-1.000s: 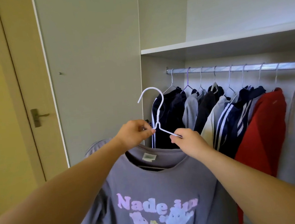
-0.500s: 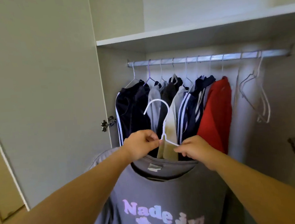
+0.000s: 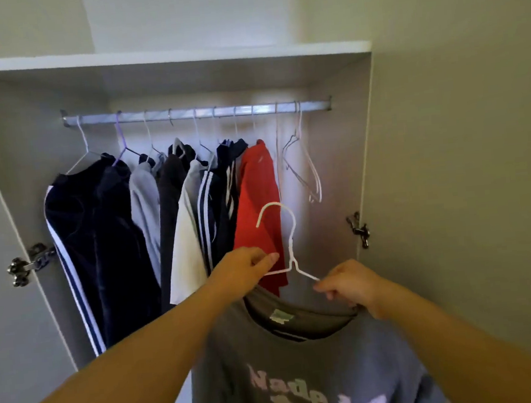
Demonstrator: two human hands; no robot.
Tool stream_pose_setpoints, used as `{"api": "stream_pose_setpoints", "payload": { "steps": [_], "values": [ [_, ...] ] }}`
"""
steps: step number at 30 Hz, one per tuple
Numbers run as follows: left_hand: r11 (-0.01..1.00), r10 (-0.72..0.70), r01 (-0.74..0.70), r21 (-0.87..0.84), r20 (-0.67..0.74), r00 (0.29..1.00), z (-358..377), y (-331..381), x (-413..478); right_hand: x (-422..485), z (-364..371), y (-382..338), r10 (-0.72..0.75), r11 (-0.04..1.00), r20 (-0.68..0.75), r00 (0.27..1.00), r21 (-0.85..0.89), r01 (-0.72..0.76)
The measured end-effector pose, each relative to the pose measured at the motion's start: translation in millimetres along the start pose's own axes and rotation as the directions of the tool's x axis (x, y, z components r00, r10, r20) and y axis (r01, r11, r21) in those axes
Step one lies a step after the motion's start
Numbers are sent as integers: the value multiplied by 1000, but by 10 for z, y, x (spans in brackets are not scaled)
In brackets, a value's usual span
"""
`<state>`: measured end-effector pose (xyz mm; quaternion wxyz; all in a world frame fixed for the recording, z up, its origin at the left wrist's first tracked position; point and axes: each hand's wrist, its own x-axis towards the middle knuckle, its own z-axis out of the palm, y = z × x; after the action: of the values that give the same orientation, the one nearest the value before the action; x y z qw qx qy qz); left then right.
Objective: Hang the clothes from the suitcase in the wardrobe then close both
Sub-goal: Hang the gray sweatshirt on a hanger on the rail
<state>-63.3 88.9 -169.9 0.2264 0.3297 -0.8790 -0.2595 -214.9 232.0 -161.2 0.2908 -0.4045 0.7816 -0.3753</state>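
Note:
A grey T-shirt [image 3: 291, 369] with pale printed lettering hangs on a white wire hanger [image 3: 288, 238] that I hold in front of the open wardrobe. My left hand [image 3: 244, 269] pinches the hanger's left shoulder wire, and my right hand [image 3: 350, 285] pinches its right shoulder wire at the collar. The hook points up, well below the metal rail [image 3: 198, 112]. Several dark, grey and white garments and a red shirt [image 3: 257, 195] hang on the rail. The suitcase is out of view.
Empty wire hangers [image 3: 302, 162] hang at the rail's right end, right of the red shirt. A white shelf [image 3: 162, 61] runs above the rail. Door hinges [image 3: 27, 264] show on the left and a hinge [image 3: 358, 228] on the right; both doors stand open.
My view has swung right, so the wardrobe now fills the frame. Both hands have carried the hanger and T-shirt rightwards, from in front of the dark clothes to the red shirt.

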Motion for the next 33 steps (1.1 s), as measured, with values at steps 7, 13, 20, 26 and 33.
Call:
{"api": "stream_pose_setpoints", "payload": {
  "steps": [7, 13, 20, 26, 33],
  "values": [
    [996, 10, -11, -86, -9, 1000, -25, 28, 24, -335, -121, 22, 198, 978, -154, 968, 103, -183],
    [972, 1, -7, -235, -27, 1000, -108, 9, -32, -416, -11, -76, 291, 909, -248, 924, 374, -186],
    [987, 5, -13, -162, -48, 999, -307, -65, 167, -142, 262, -394, 236, 845, -177, 956, 523, -111],
    [995, 17, -27, -97, -111, 994, -539, -69, 695, 394, 283, -791, 123, 818, -183, 975, 575, 5],
    [1000, -3, -3, -30, -202, 979, -652, -79, 1509, 1356, 271, -1094, 108, 786, -125, 986, 618, -8]
  ]
}}
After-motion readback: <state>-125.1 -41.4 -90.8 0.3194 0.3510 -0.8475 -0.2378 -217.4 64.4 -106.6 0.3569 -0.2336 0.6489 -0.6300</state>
